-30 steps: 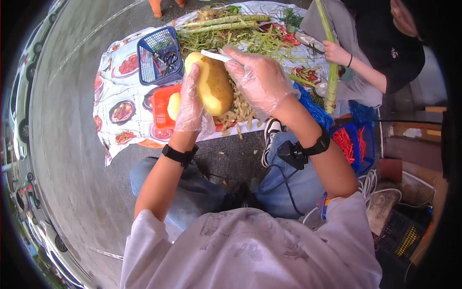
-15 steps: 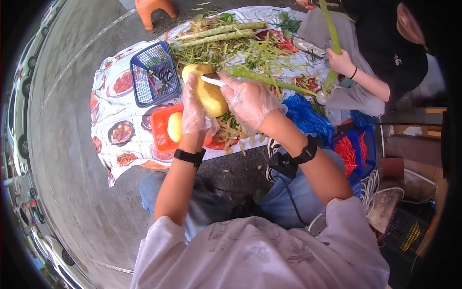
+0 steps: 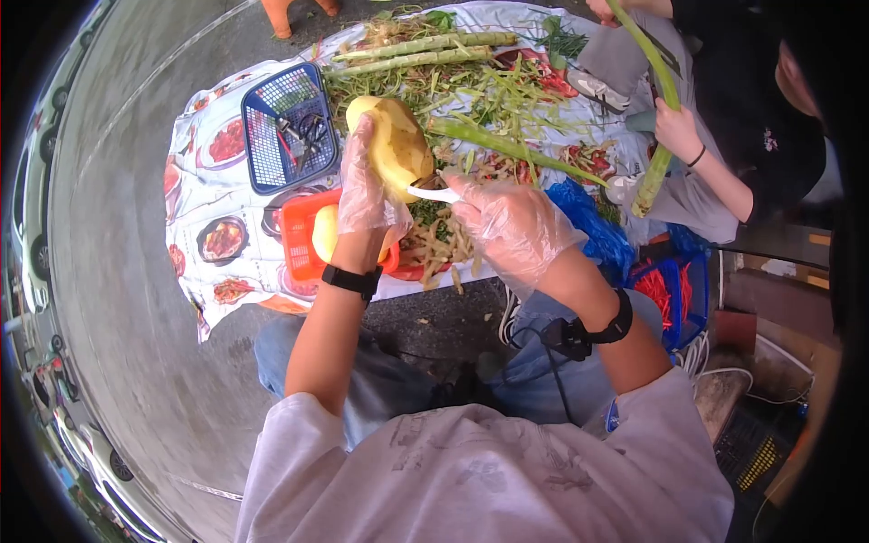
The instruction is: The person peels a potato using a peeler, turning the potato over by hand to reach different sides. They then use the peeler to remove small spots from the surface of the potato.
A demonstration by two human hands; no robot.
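My left hand (image 3: pixel 365 190), in a clear plastic glove, grips a large, mostly peeled yellow potato (image 3: pixel 391 136) and holds it upright. Patches of brownish skin show on its right side. In my gloved right hand (image 3: pixel 516 222) is a peeler (image 3: pixel 436 194) with a white handle, its head at the potato's lower right edge. Beneath my left hand stands a red basket (image 3: pixel 297 249) with another yellow potato (image 3: pixel 324 237) in it. Brownish peelings (image 3: pixel 444 242) lie below and between my hands.
A blue basket (image 3: pixel 253 149) with small tools stands at left. Long green stalks (image 3: pixel 434 52) and green shavings cover the printed cloth (image 3: pixel 201 249). A blue plastic bag (image 3: pixel 584 217) and red chillies (image 3: pixel 670 291) are at right. Across from me, a person (image 3: pixel 760 100) holds a stalk.
My right hand and the peeler have moved down and right along the potato, to its lower end. My left hand keeps its grip. The other person's stalk has shifted right.
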